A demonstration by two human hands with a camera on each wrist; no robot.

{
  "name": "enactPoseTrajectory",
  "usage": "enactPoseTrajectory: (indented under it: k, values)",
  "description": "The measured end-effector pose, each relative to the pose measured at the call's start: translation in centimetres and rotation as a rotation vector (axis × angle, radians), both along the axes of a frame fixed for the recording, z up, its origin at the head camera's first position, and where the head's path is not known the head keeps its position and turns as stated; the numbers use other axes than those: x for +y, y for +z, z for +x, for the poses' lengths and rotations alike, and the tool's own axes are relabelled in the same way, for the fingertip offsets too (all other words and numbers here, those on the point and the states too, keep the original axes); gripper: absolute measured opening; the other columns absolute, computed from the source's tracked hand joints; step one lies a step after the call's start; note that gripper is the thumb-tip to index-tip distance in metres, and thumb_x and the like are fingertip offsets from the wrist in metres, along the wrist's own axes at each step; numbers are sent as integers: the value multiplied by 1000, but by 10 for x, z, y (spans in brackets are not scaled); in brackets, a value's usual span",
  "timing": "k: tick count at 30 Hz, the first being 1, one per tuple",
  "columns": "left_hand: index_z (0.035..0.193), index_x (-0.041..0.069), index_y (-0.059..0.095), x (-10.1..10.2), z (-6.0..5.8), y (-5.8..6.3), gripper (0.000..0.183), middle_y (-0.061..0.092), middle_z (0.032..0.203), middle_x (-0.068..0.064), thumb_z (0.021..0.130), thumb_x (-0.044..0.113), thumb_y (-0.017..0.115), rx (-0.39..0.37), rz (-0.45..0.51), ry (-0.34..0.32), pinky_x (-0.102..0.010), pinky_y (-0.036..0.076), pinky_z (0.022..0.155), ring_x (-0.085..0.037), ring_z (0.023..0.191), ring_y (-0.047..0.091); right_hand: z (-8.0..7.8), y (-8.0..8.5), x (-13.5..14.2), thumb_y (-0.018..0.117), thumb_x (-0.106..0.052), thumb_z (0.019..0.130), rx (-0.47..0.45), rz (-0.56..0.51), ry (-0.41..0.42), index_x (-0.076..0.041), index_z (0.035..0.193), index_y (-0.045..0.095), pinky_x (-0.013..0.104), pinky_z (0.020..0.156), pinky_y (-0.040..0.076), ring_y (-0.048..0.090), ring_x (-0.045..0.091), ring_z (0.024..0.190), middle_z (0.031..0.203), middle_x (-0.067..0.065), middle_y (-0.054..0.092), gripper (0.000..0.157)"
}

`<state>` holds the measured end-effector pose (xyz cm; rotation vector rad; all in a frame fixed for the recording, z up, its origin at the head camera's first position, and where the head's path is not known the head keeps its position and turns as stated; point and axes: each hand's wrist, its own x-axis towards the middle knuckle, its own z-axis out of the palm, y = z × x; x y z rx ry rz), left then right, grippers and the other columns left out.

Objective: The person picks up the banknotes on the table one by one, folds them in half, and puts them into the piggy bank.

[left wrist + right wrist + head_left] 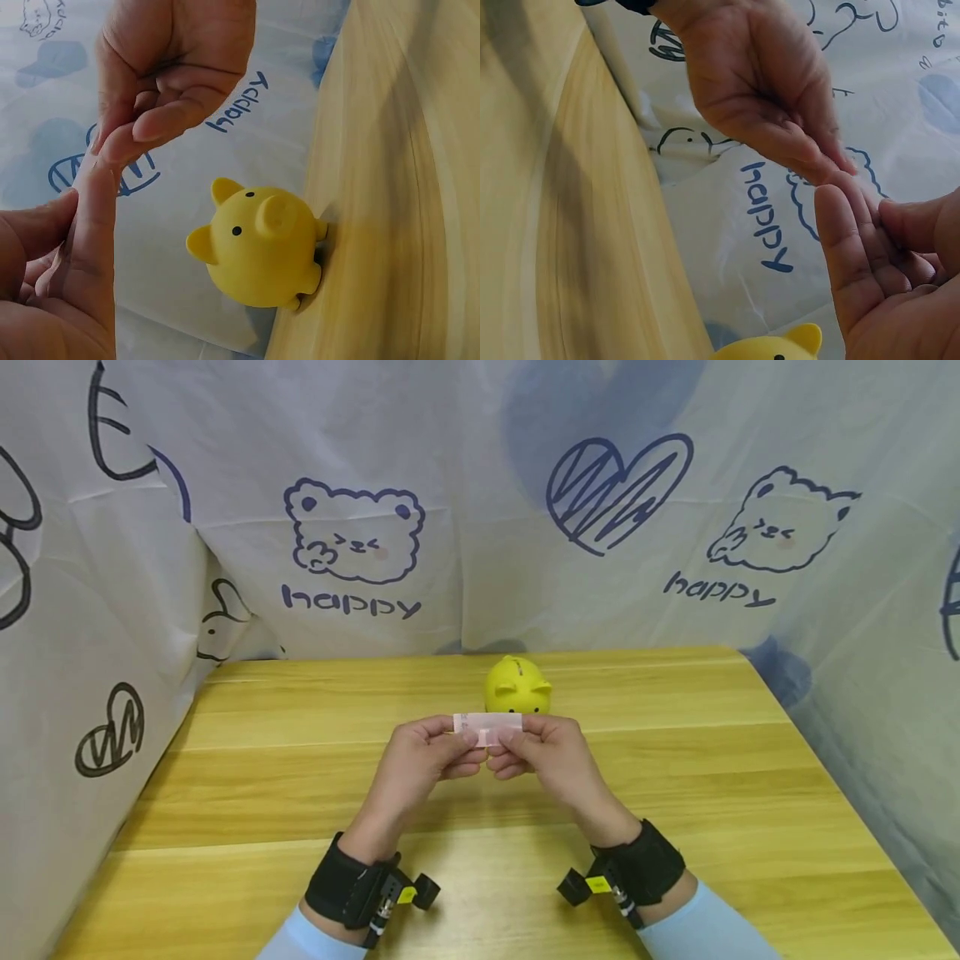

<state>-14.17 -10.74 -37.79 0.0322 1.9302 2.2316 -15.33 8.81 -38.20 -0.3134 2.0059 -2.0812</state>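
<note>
In the head view, a small, pale pink slip of paper [487, 721] with printed marks at its left end is stretched level between both hands. My left hand [420, 756] pinches its left part between thumb and fingers. The right hand [551, 756] grips the other end the same way, thumb on the near face. Fingertips of the two hands almost meet under the slip. Just beyond them a yellow piggy bank [517, 685] stands on the table, its top slot showing. From the left wrist, its snout and eyes [262, 225] are visible; the fingers mostly hide the paper there.
The wood-grain table [262, 793] reaches back to a white cloth [487, 527] with drawn bears, hearts and lettering. Cloth also hangs along the left and right sides. Each wrist wears a black strap [348, 881] with a small device.
</note>
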Motion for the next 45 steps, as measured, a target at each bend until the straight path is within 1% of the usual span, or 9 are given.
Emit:
enactPoseTrajectory:
  k: [4,7,13,19,24,29,35,39,45]
  values:
    - [111,-2,65,-4,0,2,23,71,100,-22,96,15,60,-36,-13,-74,-36,60,78,-30,91,69,-2,0,2,64,-17,94,-1,-2,-32,6,99,67,42,67,61,70,30,73,86,21,71,24]
    - [116,-3,63,-10,-1,5,24,70,99,-23,99,11,55,-42,-36,-94,-37,59,79,-29,90,70,-5,0,6,64,-20,94,9,-10,-43,7,98,66,42,66,61,70,28,72,85,21,71,28]
    - [119,4,65,-17,-1,6,24,68,105,-23,99,14,55,-43,-38,-56,-37,59,80,-30,91,69,-8,1,15,61,-20,96,35,-77,-74,9,100,63,40,65,61,70,28,70,84,25,69,30]
    - [122,5,62,-10,1,7,30,68,112,-23,94,15,62,-14,18,-66,-38,58,83,-30,96,68,-5,2,9,63,-22,95,14,-62,-24,7,103,64,41,67,61,70,28,74,87,20,70,30]
    - [120,4,63,-9,2,8,25,68,108,-28,95,11,60,-1,21,-5,-36,59,80,-30,92,69,-4,2,8,59,-17,97,25,-102,17,3,120,58,38,63,61,70,24,71,85,13,72,30]
    - [121,8,64,-10,3,10,26,69,107,-25,96,14,60,11,39,2,-37,59,81,-29,92,69,-5,1,10,57,-12,97,45,-144,35,0,130,52,34,60,61,69,21,68,82,8,73,35]
    - [118,2,64,-10,2,10,24,63,118,-23,98,8,54,23,109,-32,-36,57,85,-31,96,68,-4,0,10,58,-11,97,84,-125,-23,1,119,60,30,56,59,66,18,65,81,6,71,26]
    - [115,-2,64,-9,2,9,25,61,122,-22,100,8,47,29,109,-57,-36,57,86,-31,99,67,-3,0,9,57,-10,96,117,-98,-60,3,108,65,28,55,58,64,18,64,81,8,70,19]
    - [111,0,66,-6,2,7,23,65,107,-23,93,14,65,30,45,-32,-36,58,84,-29,96,68,-2,-1,9,55,-11,98,142,-47,-42,3,102,66,31,57,58,65,21,68,86,16,69,18]
